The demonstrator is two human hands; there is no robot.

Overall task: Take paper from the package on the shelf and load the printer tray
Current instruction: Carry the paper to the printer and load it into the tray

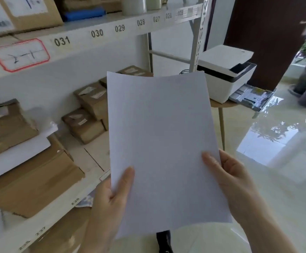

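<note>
Paper stack (163,143) held in air, frame centre, both hands pinching lower edges. Left hand (112,196) at 7 o'clock: thumb on top face, fingers hidden underneath. Right hand (229,181) at 4 o'clock: thumb on top, fingers behind sheet. Printer (225,73) at 1 o'clock on small table, tray (252,97) pulled out. Opened paper package (11,136) at 9 o'clock on shelf (86,30).

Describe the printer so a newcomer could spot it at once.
Look past the metal shelf post to the small round wooden table beyond the rack. The printer sits on it: the only white box with a dark band, unlike the brown cartons.
</note>
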